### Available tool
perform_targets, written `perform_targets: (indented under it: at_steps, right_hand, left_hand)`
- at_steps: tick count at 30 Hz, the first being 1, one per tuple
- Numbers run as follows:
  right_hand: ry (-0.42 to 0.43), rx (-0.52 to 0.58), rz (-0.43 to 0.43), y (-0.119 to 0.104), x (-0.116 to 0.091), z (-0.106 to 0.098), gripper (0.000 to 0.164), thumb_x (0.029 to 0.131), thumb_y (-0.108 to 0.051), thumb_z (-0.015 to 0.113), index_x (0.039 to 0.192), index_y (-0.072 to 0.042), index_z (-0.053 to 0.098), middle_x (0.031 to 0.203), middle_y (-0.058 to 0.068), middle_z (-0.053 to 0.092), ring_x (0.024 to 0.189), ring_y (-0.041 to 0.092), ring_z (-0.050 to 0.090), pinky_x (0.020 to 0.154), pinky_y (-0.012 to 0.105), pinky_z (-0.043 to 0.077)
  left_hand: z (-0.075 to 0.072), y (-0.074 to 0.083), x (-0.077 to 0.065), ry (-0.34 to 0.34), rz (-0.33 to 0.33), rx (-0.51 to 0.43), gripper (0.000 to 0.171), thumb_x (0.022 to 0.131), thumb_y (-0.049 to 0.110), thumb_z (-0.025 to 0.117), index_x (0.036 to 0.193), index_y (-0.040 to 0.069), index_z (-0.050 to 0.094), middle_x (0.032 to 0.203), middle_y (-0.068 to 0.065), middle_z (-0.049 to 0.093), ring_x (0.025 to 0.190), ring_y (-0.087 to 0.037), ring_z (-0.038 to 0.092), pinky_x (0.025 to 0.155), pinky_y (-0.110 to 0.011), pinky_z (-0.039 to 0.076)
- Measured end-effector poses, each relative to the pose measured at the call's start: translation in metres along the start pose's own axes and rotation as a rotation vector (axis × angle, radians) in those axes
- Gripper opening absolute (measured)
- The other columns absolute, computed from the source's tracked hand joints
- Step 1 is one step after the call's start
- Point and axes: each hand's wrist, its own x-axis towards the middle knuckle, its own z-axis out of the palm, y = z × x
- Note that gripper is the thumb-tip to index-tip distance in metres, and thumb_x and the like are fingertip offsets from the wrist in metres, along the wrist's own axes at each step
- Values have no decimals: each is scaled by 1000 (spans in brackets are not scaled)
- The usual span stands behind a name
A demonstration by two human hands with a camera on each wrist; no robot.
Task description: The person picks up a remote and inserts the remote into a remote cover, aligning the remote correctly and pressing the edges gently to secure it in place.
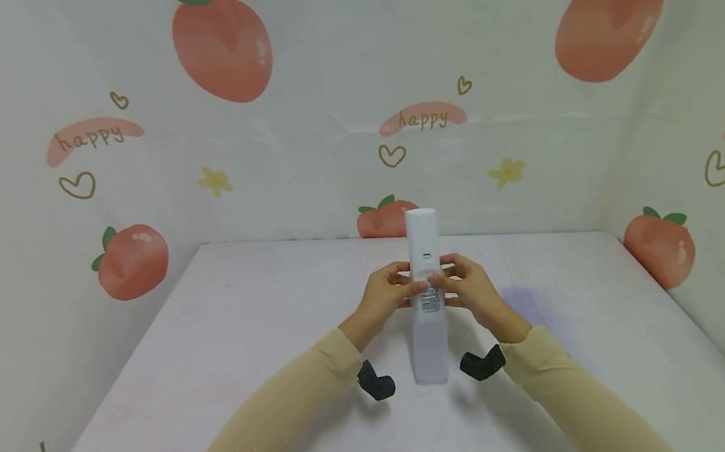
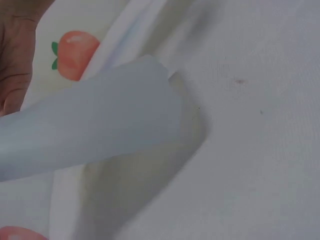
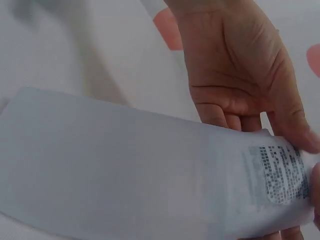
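A tall white device (image 1: pixel 431 341) stands upright between the two hands in the head view. It has a round top, a small slot, a printed label and a wider, tapered lower body. My left hand (image 1: pixel 384 296) holds it from the left, thumb on the front near the label. From the right, my right hand (image 1: pixel 469 290) grips it at the same height, with its thumb in front and fingers reaching behind. The right wrist view shows the left palm (image 3: pixel 237 65) beside the label. Whether the lower end touches the table cannot be told.
Beneath the hands spreads a white-covered table (image 1: pixel 263 297), with a purplish stain (image 1: pixel 526 308) to the right. White cloth (image 1: pixel 316 52) printed with fruit surrounds it at the back and sides. A black wrist mount (image 1: pixel 376 381) hangs under the left sleeve, another (image 1: pixel 483 364) under the right.
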Motion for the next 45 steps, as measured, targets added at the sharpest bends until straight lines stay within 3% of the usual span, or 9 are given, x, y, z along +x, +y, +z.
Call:
perform_targets:
  at_steps: [5, 9, 13, 20, 25, 30, 34, 39, 45]
  right_hand:
    - [-15, 214, 58, -1, -2, -2, 48, 99, -14, 55, 140, 2, 35, 101, -2, 60, 88, 8, 64, 82, 26, 56]
    - [-1, 328, 114, -2, -5, -1, 25, 99, -10, 53, 119, 4, 49, 94, -3, 62, 87, 7, 65, 80, 23, 56]
    - [41, 300, 104, -5, -4, 0, 12, 98, -7, 54, 107, 1, 55, 89, -3, 61, 81, 7, 65, 76, 22, 56]
    - [60, 261, 73, -13, -2, 1, 16, 99, -3, 52, 112, 3, 48, 84, -4, 60, 74, 6, 60, 71, 17, 55]
    - [42, 285, 68, -17, -5, 5, 25, 102, -7, 47, 126, -3, 41, 83, -7, 63, 73, 6, 62, 70, 19, 54]
    - [-23, 165, 56, -20, -6, 6, 46, 102, -23, 51, 139, 1, 38, 102, -1, 59, 84, 8, 63, 76, 23, 54]
    - [-33, 104, 63, -20, -6, 4, 48, 98, -14, 57, 137, 5, 39, 104, 3, 58, 87, 9, 62, 77, 25, 55]
    - [16, 167, 36, -19, -5, 2, 47, 97, -9, 58, 137, 5, 39, 98, -2, 59, 86, 8, 61, 76, 24, 55]
    - [70, 220, 37, -17, -3, 3, 44, 97, -8, 58, 135, 3, 39, 96, -4, 59, 85, 7, 61, 75, 23, 55]
  left_hand:
    - [-5, 8, -1, 24, 26, -2, 40, 88, 16, 72, 123, 1, 61, 94, -8, 66, 79, -11, 62, 75, -33, 58]
    - [-7, 8, 1, 41, 33, -34, 38, 89, 16, 71, 123, 1, 61, 92, -10, 69, 74, -10, 64, 74, -33, 59]
    - [-8, 9, 1, -9, 35, -3, 37, 90, 14, 69, 124, 0, 60, 95, -15, 70, 75, -13, 66, 73, -34, 59]
    - [-9, 13, 0, -100, 34, 40, 39, 91, 12, 68, 128, 1, 59, 102, -21, 70, 81, -16, 68, 73, -36, 60]
    - [-9, 13, -3, -80, 34, 51, 38, 88, 14, 72, 123, 2, 62, 100, -19, 71, 82, -17, 69, 73, -36, 60]
    - [-9, 13, -5, -47, 55, 93, 39, 83, 17, 78, 117, 3, 66, 93, -15, 71, 78, -17, 69, 70, -35, 60]
    - [-9, 13, -7, -48, 83, 127, 42, 82, 19, 78, 119, 5, 65, 94, -14, 69, 78, -16, 67, 70, -33, 60]
    - [-8, 11, -10, 23, 90, 2, 46, 88, 18, 72, 130, 8, 57, 104, -14, 63, 78, -17, 67, 74, -35, 59]
    - [-4, 10, -15, 75, 34, -79, 28, 92, 14, 67, 111, -6, 63, 94, -15, 70, 71, -12, 65, 72, -34, 60]
